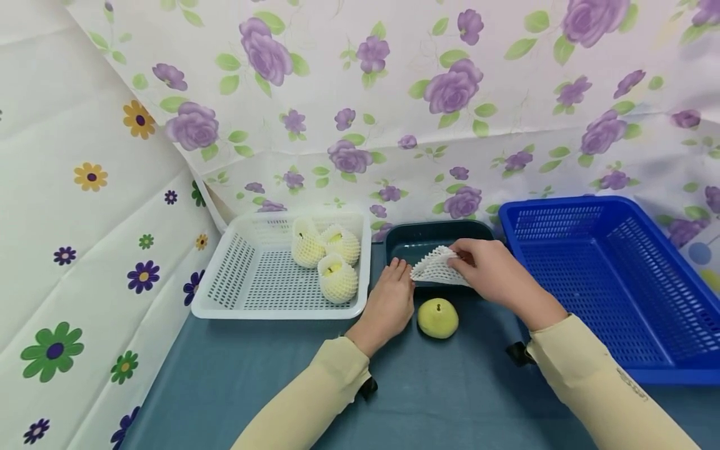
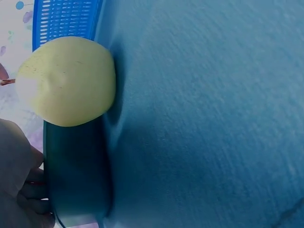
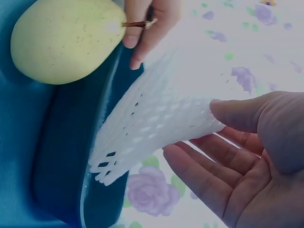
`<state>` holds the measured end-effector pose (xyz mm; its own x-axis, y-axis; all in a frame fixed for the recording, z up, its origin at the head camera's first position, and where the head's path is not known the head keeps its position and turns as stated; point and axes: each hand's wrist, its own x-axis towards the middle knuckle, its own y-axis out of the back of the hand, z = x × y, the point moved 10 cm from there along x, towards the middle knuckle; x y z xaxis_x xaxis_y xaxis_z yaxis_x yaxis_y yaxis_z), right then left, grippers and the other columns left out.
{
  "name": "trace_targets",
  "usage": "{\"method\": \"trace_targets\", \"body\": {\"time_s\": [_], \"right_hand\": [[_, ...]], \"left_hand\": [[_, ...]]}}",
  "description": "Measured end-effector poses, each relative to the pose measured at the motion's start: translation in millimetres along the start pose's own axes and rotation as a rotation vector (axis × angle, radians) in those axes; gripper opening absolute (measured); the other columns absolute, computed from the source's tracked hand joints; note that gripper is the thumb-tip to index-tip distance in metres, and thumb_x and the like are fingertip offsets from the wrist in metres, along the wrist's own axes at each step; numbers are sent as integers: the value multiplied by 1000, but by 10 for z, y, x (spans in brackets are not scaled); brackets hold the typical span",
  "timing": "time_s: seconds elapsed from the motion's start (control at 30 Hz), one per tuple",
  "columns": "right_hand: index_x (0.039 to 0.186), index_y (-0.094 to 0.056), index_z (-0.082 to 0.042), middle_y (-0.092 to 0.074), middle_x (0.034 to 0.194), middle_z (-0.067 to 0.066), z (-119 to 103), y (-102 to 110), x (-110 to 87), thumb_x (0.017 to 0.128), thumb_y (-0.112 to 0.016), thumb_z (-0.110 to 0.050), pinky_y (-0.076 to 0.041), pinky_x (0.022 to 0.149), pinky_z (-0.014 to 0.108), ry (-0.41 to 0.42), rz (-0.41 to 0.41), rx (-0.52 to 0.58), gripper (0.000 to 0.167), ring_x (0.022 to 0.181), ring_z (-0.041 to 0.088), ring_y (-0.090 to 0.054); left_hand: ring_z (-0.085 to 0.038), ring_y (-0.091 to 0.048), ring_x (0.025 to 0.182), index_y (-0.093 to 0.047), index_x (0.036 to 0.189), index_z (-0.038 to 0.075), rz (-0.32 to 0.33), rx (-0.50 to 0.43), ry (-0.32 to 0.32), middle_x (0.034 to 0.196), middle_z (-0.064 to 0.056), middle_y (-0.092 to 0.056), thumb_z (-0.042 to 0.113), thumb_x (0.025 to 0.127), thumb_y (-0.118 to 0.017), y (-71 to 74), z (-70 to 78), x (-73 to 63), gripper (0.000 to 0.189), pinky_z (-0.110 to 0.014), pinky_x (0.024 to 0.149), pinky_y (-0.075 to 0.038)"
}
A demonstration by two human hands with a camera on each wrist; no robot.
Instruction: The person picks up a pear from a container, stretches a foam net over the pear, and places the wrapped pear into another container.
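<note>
A white foam fruit net (image 1: 440, 267) hangs over the dark green tray (image 1: 396, 240), pinched between the thumb and fingers of my right hand (image 1: 492, 272). In the right wrist view the net (image 3: 147, 123) looks flattened, with the thumb on top of it. My left hand (image 1: 390, 300) rests at the tray's front left rim, its fingers extended near the net's tip; whether they touch the net I cannot tell. A bare yellow-green pear (image 1: 437, 319) sits on the table just in front of the tray, between both wrists and untouched.
To the left stands a white basket (image 1: 247, 312) with three pears (image 1: 339, 279) in foam nets at its right side. A large blue basket (image 1: 585, 287) is on the right, close beside the tray. Flowered cloth (image 1: 349, 156) hangs behind.
</note>
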<state>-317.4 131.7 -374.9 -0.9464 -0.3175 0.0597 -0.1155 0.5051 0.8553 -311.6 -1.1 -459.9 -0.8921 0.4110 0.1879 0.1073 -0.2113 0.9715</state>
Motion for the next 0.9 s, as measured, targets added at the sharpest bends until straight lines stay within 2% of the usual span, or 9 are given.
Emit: {"method": "trace_targets", "body": {"time_s": [0.1,0.2,0.33,0.4,0.57,0.63,0.7,0.8,0.9], "right_hand": [[110,-62,-21,-67,91,-2,-1,59,-80,95,-55,-33,-50,66,32,12,25,14,21,74,11,-59],[112,-63,-21,-68,94,-3,32,85,-164,94,-54,-38,-53,70,36,20,48,32,25,80,12,-63],[115,-62,-20,-69,98,-1,96,99,-275,93,-52,-47,-54,74,40,-4,69,75,36,86,14,-65],[113,-63,-20,-69,97,-2,123,119,-323,92,-51,-50,-54,71,37,-26,89,104,39,85,13,-65],[108,-64,-21,-69,91,-3,148,175,-409,90,-52,-53,-53,63,29,-59,153,168,38,78,10,-65],[109,-64,-22,-69,91,-5,159,172,-430,90,-52,-53,-53,62,27,-66,177,182,38,76,9,-64],[110,-64,-21,-69,89,-6,161,153,-447,90,-53,-52,-52,60,26,-58,201,185,39,74,8,-64],[109,-64,-21,-69,86,-8,143,84,-465,90,-54,-50,-51,58,23,-30,235,203,36,70,6,-63],[107,-65,-21,-68,85,-8,89,-8,-469,90,-56,-48,-50,56,22,17,255,232,33,67,6,-62]], "left_hand": [[-27,-28,141,-44,138,2,28,-100,4,147,-16,-38,24,101,-40,59,12,-19,43,-39,115,-27],[-26,-26,142,-42,138,6,67,-213,-21,148,-16,-36,24,101,-40,202,78,-51,42,-37,114,-28],[-19,-31,140,-40,141,14,140,-373,-51,148,-7,-38,24,101,-41,485,167,-109,42,-34,111,-34],[-14,-43,131,-38,142,17,187,-463,-47,146,-2,-40,25,101,-41,640,185,-144,42,-31,103,-43],[-12,-52,118,-39,141,20,357,-645,-53,139,2,-47,23,102,-40,1019,186,-231,39,-29,92,-50],[-13,-47,127,-41,140,19,424,-641,-99,139,2,-47,22,101,-42,1156,222,-267,39,-30,99,-46],[-15,-44,131,-40,141,18,457,-565,-182,142,0,-45,23,99,-46,1260,317,-297,42,-30,105,-41],[-17,-39,134,-41,142,14,464,-390,-307,142,-3,-44,27,96,-53,1335,490,-341,49,-31,112,-32],[-16,-45,128,-42,141,12,447,-281,-342,136,-4,-51,31,93,-58,1327,565,-367,53,-31,111,-33]]}}
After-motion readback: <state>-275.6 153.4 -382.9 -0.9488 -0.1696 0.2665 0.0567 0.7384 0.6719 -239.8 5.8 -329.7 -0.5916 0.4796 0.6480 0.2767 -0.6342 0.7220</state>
